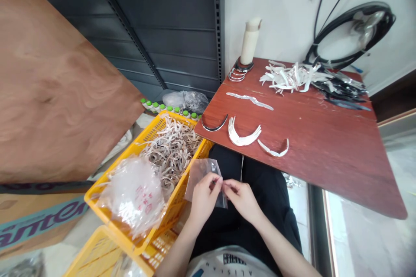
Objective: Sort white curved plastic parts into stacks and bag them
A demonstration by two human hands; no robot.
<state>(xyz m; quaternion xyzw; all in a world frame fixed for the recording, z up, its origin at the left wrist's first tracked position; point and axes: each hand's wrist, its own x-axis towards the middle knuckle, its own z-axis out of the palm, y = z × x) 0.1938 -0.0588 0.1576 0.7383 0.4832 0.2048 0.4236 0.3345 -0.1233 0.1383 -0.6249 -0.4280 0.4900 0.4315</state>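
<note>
Over my lap, my left hand [205, 195] pinches the edge of a small clear plastic bag [199, 173] between thumb and fingers. My right hand [242, 199] meets it at the same edge, fingertips pressed together on the bag. Whether anything lies inside the bag I cannot tell. Just beyond, on the red-brown table [325, 151], lie a nested bundle of white curved strips [242, 138], a single white curved strip [276, 152] to its right and a dark curved strip [214, 127] to its left. A wavy pale strip [250, 100] lies farther back.
Left of my legs, a yellow crate [147, 242] holds many loose curved strips [177, 151] and a bundle of clear bags [136, 194]. At the table's back are a white bottle [251, 43], a white strip pile [292, 78] and dark strips [344, 88]. Green-capped bottles [169, 108] stand behind the crate.
</note>
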